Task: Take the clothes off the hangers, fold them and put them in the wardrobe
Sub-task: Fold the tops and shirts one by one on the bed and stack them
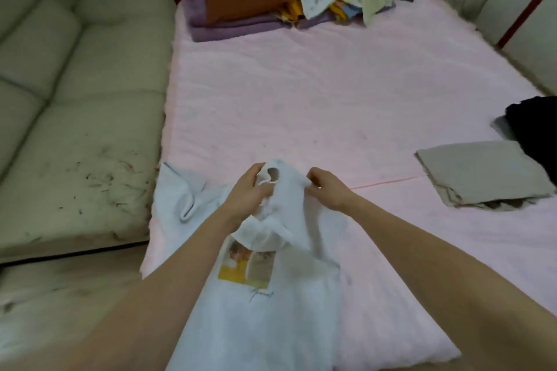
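We see the left hand (251, 190) and right hand (327, 188) both pinching the white hoodie (271, 295) on the pink bed (301, 93); right of the hoodie lies a folded beige garment (482, 172).

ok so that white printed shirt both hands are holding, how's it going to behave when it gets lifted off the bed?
Probably floppy: the white shirt bunches and creases where the left hand and right hand grip its collar end. Likely light, since fingertip pinches hold that end up. The rest would likely drape and drag on the pink bedcover, not slide.
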Tool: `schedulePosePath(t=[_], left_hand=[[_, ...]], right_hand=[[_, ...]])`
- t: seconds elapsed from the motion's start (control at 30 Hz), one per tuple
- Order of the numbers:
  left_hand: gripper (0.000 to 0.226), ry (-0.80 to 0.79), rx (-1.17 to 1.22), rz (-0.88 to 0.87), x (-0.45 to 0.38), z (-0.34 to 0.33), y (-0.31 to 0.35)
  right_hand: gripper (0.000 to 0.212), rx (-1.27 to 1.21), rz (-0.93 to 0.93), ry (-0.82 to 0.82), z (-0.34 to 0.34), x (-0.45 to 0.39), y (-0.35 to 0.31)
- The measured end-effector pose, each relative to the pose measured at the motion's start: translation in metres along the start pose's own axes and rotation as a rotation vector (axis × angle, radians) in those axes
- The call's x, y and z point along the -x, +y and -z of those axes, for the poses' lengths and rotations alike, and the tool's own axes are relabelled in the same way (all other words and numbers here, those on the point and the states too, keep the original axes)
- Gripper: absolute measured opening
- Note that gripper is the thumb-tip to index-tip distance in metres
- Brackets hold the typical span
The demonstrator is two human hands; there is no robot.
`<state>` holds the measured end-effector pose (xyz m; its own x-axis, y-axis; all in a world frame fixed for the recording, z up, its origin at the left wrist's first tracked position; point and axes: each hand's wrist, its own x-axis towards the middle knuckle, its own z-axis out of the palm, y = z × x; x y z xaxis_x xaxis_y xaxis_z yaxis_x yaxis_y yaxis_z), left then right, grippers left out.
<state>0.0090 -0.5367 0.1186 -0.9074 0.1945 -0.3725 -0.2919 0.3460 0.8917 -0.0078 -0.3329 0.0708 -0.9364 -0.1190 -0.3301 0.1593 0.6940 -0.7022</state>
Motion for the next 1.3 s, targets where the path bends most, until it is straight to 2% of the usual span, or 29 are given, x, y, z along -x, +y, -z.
schedulePosePath(t=[0.1, 0.23, 0.33, 0.4, 0.47, 0.57, 0.63, 0.7, 0.8, 0.87, 0.97, 1.03, 1.1, 1.17, 1.23, 1.27, 1.3], left_hand=[[0.006, 0.150, -0.023, 0.125, -0.020, 0.055, -0.054], [0.011, 0.248, -0.193, 0.243, -0.051, 0.111, -0.127], [0.019, 0.305, -0.173, 0.310, -0.075, 0.138, -0.179], [0.023, 0.303, -0.197, 0.352, -0.091, 0.149, -0.207], [0.017, 0.285, -0.213, 0.380, -0.107, 0.158, -0.239], [0.020, 0.255, -0.222, 0.399, -0.117, 0.158, -0.262], [0.014, 0.253, -0.272, 0.411, -0.123, 0.163, -0.279], [0.013, 0.339, -0.281, 0.408, -0.125, 0.169, -0.287], [0.032, 0.651, -0.246, 0.315, -0.130, 0.188, -0.294], [0.053, 0.719, -0.156, 0.369, -0.144, 0.210, -0.302], [0.079, 0.581, 0.072, 0.603, -0.168, 0.232, -0.318], [0.086, 0.527, 0.181, 0.663, -0.178, 0.240, -0.334], [0.094, 0.513, 0.301, 0.623, -0.179, 0.248, -0.343], [0.095, 0.536, 0.454, 0.581, -0.180, 0.259, -0.357], [0.092, 0.524, 0.717, 0.608, -0.181, 0.267, -0.356], [0.096, 0.483, 0.866, 0.602, -0.182, 0.271, -0.358], [0.102, 0.426, 0.998, 0.546, -0.184, 0.276, -0.355]], right_hand=[[0.011, 0.093, 0.003, -0.011, -0.050, -0.041, -0.022], [0.011, 0.187, -0.036, -0.028, -0.113, -0.091, -0.032], [0.011, 0.264, -0.058, -0.060, -0.152, -0.126, -0.033], [0.011, 0.326, -0.095, -0.090, -0.180, -0.149, -0.029], [0.011, 0.403, -0.127, -0.111, -0.209, -0.172, -0.024], [0.008, 0.542, -0.156, -0.147, -0.228, -0.185, -0.018], [0.010, 0.646, -0.149, -0.164, -0.243, -0.196, -0.023], [0.016, 0.639, -0.104, -0.113, -0.253, -0.207, -0.033], [0.022, 0.486, 0.010, -0.075, -0.271, -0.232, -0.062], [0.027, 0.339, -0.011, -0.115, -0.287, -0.256, -0.095], [0.046, 0.118, -0.166, -0.154, -0.311, -0.299, -0.138], [0.070, -0.015, -0.271, -0.188, -0.326, -0.325, -0.160], [0.095, -0.140, -0.368, -0.204, -0.340, -0.344, -0.167], [0.095, -0.205, -0.412, -0.262, -0.363, -0.372, -0.150], [0.095, -0.306, -0.486, -0.283, -0.367, -0.374, -0.149], [0.082, -0.379, -0.532, -0.261, -0.368, -0.370, -0.155], [0.055, -0.445, -0.544, -0.244, -0.368, -0.366, -0.163]])
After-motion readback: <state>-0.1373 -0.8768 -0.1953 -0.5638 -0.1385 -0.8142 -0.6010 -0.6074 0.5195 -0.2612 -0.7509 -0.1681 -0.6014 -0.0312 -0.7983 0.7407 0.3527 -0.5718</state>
